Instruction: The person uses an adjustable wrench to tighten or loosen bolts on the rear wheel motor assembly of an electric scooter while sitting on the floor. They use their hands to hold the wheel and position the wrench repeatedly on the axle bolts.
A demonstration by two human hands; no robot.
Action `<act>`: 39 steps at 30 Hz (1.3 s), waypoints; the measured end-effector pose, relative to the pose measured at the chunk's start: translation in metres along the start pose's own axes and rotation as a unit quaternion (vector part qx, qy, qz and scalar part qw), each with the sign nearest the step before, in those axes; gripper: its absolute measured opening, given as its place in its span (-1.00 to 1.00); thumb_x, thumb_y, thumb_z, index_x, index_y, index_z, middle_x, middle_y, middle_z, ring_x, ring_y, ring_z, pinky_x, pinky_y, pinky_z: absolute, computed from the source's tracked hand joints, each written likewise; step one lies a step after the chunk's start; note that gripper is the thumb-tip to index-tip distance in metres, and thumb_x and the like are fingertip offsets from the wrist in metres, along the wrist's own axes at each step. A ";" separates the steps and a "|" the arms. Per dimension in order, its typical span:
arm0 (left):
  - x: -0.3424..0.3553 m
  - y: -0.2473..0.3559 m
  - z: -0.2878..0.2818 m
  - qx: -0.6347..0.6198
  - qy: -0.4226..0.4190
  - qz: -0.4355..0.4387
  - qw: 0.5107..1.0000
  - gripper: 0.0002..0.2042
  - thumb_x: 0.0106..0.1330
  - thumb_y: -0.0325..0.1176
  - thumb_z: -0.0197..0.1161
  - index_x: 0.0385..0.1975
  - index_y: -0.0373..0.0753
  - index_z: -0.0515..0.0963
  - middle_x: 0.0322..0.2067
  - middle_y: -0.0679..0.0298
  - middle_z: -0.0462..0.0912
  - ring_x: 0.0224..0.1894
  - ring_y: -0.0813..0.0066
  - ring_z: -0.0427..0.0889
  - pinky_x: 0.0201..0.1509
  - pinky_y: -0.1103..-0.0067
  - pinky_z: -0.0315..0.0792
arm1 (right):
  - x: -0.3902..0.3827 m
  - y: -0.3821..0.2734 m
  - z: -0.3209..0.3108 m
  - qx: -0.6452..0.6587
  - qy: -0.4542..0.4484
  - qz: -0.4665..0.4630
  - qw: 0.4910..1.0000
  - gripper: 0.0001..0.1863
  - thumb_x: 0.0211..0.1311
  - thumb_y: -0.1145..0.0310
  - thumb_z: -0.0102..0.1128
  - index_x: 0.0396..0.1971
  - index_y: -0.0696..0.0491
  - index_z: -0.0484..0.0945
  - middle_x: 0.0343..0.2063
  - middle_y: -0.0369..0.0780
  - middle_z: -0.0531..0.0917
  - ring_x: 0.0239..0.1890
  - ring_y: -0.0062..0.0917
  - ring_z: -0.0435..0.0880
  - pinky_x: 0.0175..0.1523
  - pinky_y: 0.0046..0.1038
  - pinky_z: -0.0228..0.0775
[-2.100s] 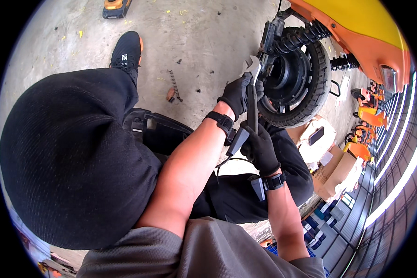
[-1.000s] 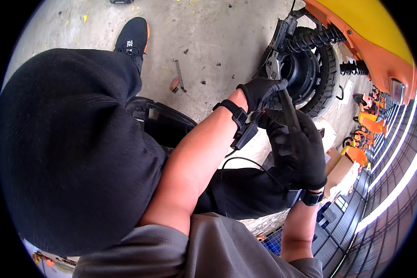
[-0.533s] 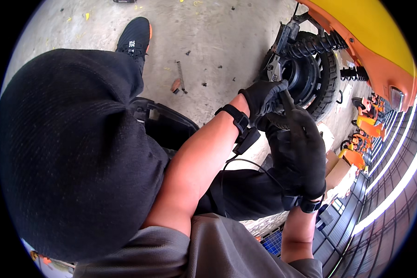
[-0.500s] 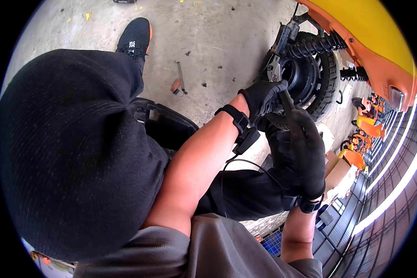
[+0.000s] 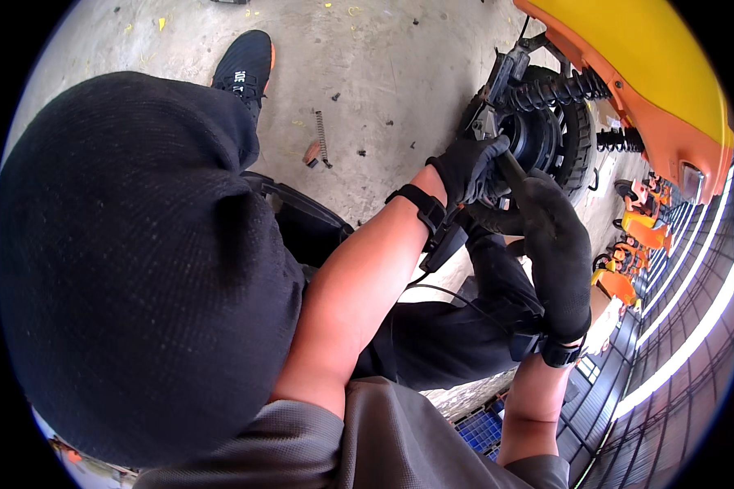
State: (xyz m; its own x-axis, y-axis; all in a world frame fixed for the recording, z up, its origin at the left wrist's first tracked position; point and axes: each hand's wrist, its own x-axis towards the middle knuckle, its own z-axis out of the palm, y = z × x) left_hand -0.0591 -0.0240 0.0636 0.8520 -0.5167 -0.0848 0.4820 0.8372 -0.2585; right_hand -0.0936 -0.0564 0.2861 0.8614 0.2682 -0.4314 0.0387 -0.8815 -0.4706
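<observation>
My left hand [image 5: 471,167], in a black glove, has its fingers curled beside the wheel's mounting arm. What lies inside those fingers is hidden. My right hand [image 5: 556,244], also gloved in black, grips a dark bar-shaped tool handle [image 5: 511,169] that slants up toward the left fingertips; its far end is covered. Just beyond both hands is a wheel with a black hub [image 5: 530,140] and a knobbly tyre [image 5: 579,151]. A grey metal arm [image 5: 485,122] runs alongside the hub. Above it sits a black coil-spring shock absorber [image 5: 559,90].
An orange and yellow body panel [image 5: 652,122] overhangs the wheel. On the concrete floor lie a loose coil spring [image 5: 322,134] and small scraps. My bent leg [image 5: 130,261] fills the left side. Parked orange vehicles [image 5: 616,285] and a blue crate [image 5: 477,428] are farther off.
My right hand has shifted to the right, and the tool handle leans more toward that side. My left hand stays by the wheel. The whole view has moved slightly.
</observation>
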 end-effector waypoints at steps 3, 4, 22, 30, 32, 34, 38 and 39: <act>-0.001 -0.001 0.008 0.016 0.027 0.016 0.999 -0.65 0.43 -0.05 -0.02 -0.36 -0.22 0.49 -0.48 0.21 0.62 -0.50 0.40 0.63 -0.47 0.55 0.55 | 0.007 -0.002 -0.004 0.042 -0.015 -0.032 0.998 -0.63 0.20 0.53 -0.05 0.04 0.15 0.44 -0.08 -0.19 0.56 -0.24 -0.63 0.58 -0.21 -0.61 0.45; -0.002 -0.001 0.011 0.026 0.039 0.025 0.999 -0.65 0.43 -0.04 -0.03 -0.36 -0.22 0.48 -0.50 0.21 0.61 -0.53 0.40 0.61 -0.50 0.56 0.54 | 0.009 -0.002 -0.004 0.077 -0.020 -0.037 0.996 -0.61 0.16 0.56 -0.05 0.02 0.16 0.45 -0.05 -0.18 0.55 -0.21 -0.63 0.58 -0.18 -0.59 0.45; 0.023 -0.014 0.043 0.014 0.166 0.103 0.981 -0.54 0.42 0.12 -0.20 -0.29 -0.17 0.45 -0.63 0.27 0.52 -0.67 0.48 0.49 -0.70 0.59 0.35 | 0.057 -0.031 -0.019 0.036 0.031 -0.015 0.999 -0.68 0.22 0.46 -0.02 -0.05 0.20 0.51 -0.46 -0.22 0.63 -0.52 -0.65 0.58 -0.40 -0.63 0.43; 0.028 -0.018 0.034 -0.033 0.184 0.122 0.975 -0.51 0.42 0.15 -0.25 -0.22 -0.17 0.45 -0.55 0.25 0.54 -0.54 0.46 0.57 -0.59 0.51 0.45 | 0.053 -0.017 -0.008 0.023 0.019 -0.001 1.000 -0.69 0.20 0.52 -0.03 -0.05 0.20 0.49 -0.40 -0.20 0.64 -0.48 -0.65 0.61 -0.35 -0.61 0.47; 0.027 -0.020 0.039 -0.023 0.224 0.123 0.967 -0.51 0.42 0.16 -0.25 -0.19 -0.16 0.42 -0.50 0.24 0.54 -0.52 0.45 0.56 -0.55 0.48 0.47 | 0.049 -0.007 -0.007 0.011 0.042 -0.003 0.999 -0.70 0.18 0.54 -0.02 -0.08 0.18 0.51 -0.37 -0.19 0.64 -0.46 -0.63 0.62 -0.33 -0.61 0.46; 0.029 -0.026 0.034 -0.010 0.221 0.112 0.969 -0.53 0.41 0.16 -0.23 -0.14 -0.14 0.39 -0.44 0.23 0.54 -0.52 0.44 0.56 -0.52 0.47 0.50 | 0.045 -0.001 -0.007 0.019 0.051 0.001 0.999 -0.70 0.17 0.54 -0.02 -0.08 0.16 0.51 -0.33 -0.18 0.63 -0.42 -0.64 0.62 -0.31 -0.61 0.45; 0.042 -0.031 0.002 0.048 0.240 0.171 0.954 -0.58 0.39 0.12 -0.11 -0.13 -0.13 0.37 -0.39 0.24 0.53 -0.52 0.45 0.54 -0.53 0.51 0.50 | 0.038 -0.001 0.003 -0.013 0.058 -0.039 0.997 -0.71 0.17 0.52 -0.02 -0.09 0.16 0.51 -0.23 -0.16 0.63 -0.31 -0.62 0.62 -0.23 -0.58 0.46; 0.041 -0.033 -0.001 0.068 0.273 0.201 0.938 -0.60 0.39 0.11 -0.07 -0.15 -0.13 0.38 -0.40 0.25 0.53 -0.52 0.46 0.53 -0.54 0.53 0.49 | 0.033 0.003 0.007 -0.025 0.066 -0.052 0.996 -0.71 0.17 0.52 -0.02 -0.09 0.17 0.50 -0.20 -0.16 0.63 -0.27 -0.61 0.62 -0.19 -0.56 0.47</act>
State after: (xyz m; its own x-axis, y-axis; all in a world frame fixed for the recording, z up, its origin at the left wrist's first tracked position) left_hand -0.0402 -0.0727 0.0675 0.7566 -0.1374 -0.6393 0.1970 0.9802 0.0224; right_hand -0.0686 -0.0475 0.2654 0.9101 0.3088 -0.2765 0.1533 -0.8705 -0.4677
